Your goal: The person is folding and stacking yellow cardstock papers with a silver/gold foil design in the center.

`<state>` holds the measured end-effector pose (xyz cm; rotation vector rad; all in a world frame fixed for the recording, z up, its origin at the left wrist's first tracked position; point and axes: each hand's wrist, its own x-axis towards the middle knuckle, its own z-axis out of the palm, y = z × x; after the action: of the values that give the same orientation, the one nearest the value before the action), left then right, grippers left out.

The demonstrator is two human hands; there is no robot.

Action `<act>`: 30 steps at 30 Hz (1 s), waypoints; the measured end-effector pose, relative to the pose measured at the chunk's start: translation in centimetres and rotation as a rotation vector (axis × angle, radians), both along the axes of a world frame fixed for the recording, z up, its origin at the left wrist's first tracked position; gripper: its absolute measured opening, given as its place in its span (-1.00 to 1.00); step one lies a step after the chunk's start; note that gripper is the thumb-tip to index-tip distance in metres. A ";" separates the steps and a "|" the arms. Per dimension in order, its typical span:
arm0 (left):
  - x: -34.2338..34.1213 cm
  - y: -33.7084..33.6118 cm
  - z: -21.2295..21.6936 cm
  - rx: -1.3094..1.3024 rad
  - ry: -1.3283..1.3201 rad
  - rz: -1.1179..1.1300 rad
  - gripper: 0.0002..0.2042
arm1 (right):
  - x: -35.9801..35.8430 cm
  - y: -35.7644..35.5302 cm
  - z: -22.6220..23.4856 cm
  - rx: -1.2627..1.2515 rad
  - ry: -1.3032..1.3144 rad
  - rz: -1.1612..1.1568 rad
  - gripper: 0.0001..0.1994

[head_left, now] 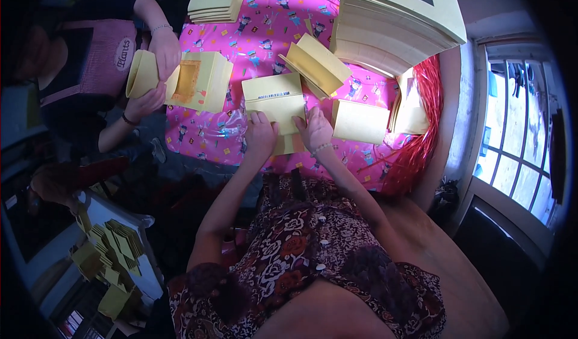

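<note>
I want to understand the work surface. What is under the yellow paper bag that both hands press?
Under the yellow paper bag lies a pink patterned tablecloth. The left hand and right hand cover its lower part, so that part is hidden.

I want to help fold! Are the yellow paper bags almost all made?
Some look done: a small stack of folded yellow paper bags lies on the pink patterned tablecloth. Both hands, left hand and right hand, press one flat yellow bag. A tall pile of flat yellow sheets remains, so plenty is left.
</note>
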<state>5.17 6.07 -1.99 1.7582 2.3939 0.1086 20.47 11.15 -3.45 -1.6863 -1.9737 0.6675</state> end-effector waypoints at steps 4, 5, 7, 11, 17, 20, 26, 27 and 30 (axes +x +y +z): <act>0.4 -0.4 -0.4 0.027 0.066 -0.002 -0.58 | -0.2 0.1 0.4 0.252 -0.040 0.151 -0.73; 0.4 -0.4 -0.5 0.028 0.064 -0.004 -0.58 | -0.5 -0.3 0.7 0.187 -0.079 0.287 -0.75; 0.5 -0.4 -0.7 0.019 0.055 0.014 -0.59 | -1.1 -1.0 1.3 0.194 -0.109 0.501 -0.79; 0.6 -1.1 -1.4 0.059 0.109 0.004 -0.57 | -1.5 -1.9 -0.6 0.198 -0.115 0.542 -0.83; 0.8 -1.9 -2.3 0.134 0.153 0.048 -0.51 | -1.5 -2.4 -1.6 0.288 -0.089 0.542 -0.83; 1.0 -1.3 -2.5 0.156 0.145 0.071 -0.50 | -0.9 -1.6 -1.5 0.230 -0.022 0.524 -0.79; 0.6 -1.1 -3.0 0.140 0.054 0.066 -0.51 | -0.3 -1.2 -2.2 0.229 0.017 0.536 -0.78; 0.3 -1.3 -3.1 0.173 0.032 0.050 -0.52 | -0.3 -1.1 -2.4 0.226 0.016 0.535 -0.78; -1.4 -2.3 -2.8 0.264 -0.164 -0.011 -0.56 | -0.1 -1.1 -2.7 0.158 0.089 0.502 -0.77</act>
<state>3.81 3.79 -4.83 1.7880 2.3387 0.5686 20.34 10.06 -6.20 -1.0533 -2.3330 0.7160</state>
